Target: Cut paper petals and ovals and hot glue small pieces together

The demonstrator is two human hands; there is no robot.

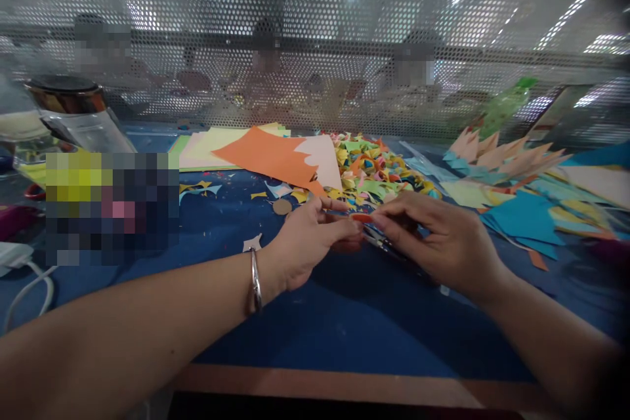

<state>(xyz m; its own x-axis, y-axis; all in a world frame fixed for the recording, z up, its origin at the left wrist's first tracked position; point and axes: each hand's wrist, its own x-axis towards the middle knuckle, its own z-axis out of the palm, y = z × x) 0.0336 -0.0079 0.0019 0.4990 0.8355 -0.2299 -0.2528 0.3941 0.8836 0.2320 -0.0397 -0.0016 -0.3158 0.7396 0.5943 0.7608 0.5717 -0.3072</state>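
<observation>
My left hand and my right hand meet over the blue table top. Both pinch a small orange paper piece between their fingertips. A silver bangle circles my left wrist. Something thin and dark shows under my right fingers; I cannot make it out. Just beyond my hands lies a heap of small folded coloured paper pieces.
An orange sheet tops a stack of pastel paper at the back. Blue and peach cut paper spreads at the right. A lidded glass jar stands far left, a white cable below it. A perforated metal screen closes the back.
</observation>
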